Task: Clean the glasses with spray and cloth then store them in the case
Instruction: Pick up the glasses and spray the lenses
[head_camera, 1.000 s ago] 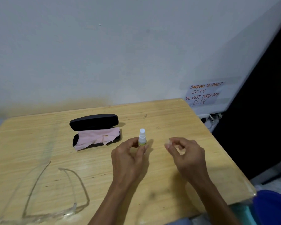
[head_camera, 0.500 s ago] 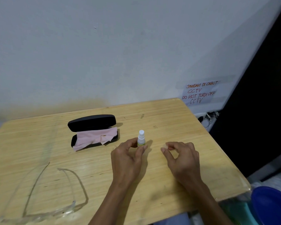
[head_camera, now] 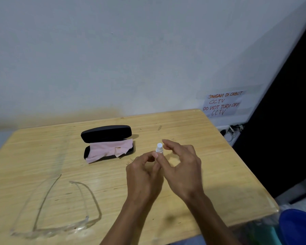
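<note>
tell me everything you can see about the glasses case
The glasses case is a black, hard-looking clamshell, hinged open with its lid tilted up towards the wall. It lies on the wooden table, left of and behind the spray bottle. A crumpled pink cloth lies in the lower half, hiding the inside and spilling over its front edge. Neither hand touches it.

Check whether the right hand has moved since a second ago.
Yes. The right hand has moved left, closing on the spray bottle held by the left hand; earlier a clear gap separated them.
</note>
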Tool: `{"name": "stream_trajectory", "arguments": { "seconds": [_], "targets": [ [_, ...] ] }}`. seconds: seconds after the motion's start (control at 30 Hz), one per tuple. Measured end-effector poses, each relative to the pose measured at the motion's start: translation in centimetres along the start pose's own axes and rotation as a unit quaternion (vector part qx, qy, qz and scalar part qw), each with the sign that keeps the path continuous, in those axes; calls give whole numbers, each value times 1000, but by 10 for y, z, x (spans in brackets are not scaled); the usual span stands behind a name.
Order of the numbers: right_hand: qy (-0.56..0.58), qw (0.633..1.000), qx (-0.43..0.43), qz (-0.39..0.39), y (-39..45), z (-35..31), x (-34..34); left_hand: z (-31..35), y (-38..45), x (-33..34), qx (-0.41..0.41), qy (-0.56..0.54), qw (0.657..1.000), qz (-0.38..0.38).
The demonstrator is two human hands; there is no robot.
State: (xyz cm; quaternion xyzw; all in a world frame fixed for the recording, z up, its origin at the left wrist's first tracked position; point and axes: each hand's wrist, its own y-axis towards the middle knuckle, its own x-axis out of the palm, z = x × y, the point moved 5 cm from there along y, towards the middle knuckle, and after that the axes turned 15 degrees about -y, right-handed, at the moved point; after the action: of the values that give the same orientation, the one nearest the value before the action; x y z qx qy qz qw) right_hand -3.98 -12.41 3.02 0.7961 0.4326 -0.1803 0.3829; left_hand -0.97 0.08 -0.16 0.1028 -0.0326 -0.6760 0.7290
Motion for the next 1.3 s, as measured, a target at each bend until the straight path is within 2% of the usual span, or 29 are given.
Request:
{"name": "stream_trajectory", "arguments": {
  "seconds": [0.23, 0.4, 0.53, 0.7, 0.8, 0.97, 1.13, 1.3],
  "targets": [
    [-7, 1000, -3, 23, 1, -5, 12, 7, -3, -28, -24, 46, 998, -29],
    [24, 1000, -6, 18, -5, -2, 20, 37, -16, -83, 70, 93, 993, 0],
    [54, 997, -25, 48, -14, -12, 13, 58, -30, -137, 123, 146, 981, 32],
    [168, 986, -9, 5, -41, -35, 7, 68, -49, -203, 128, 248, 959, 51],
    [224, 974, 9, -25, -57, -47, 5, 65, -60, -230, 106, 317, 942, 22],
    [254, 965, 16, -60, -80, -65, 3, 45, -72, -241, 69, 436, 895, -68],
    [258, 963, 29, -68, -93, -71, 0, 31, -77, -241, 60, 439, 893, -81],
    [255, 963, 35, -85, -95, -70, 1, 26, -76, -242, 83, 443, 890, -74]
  ]
}}
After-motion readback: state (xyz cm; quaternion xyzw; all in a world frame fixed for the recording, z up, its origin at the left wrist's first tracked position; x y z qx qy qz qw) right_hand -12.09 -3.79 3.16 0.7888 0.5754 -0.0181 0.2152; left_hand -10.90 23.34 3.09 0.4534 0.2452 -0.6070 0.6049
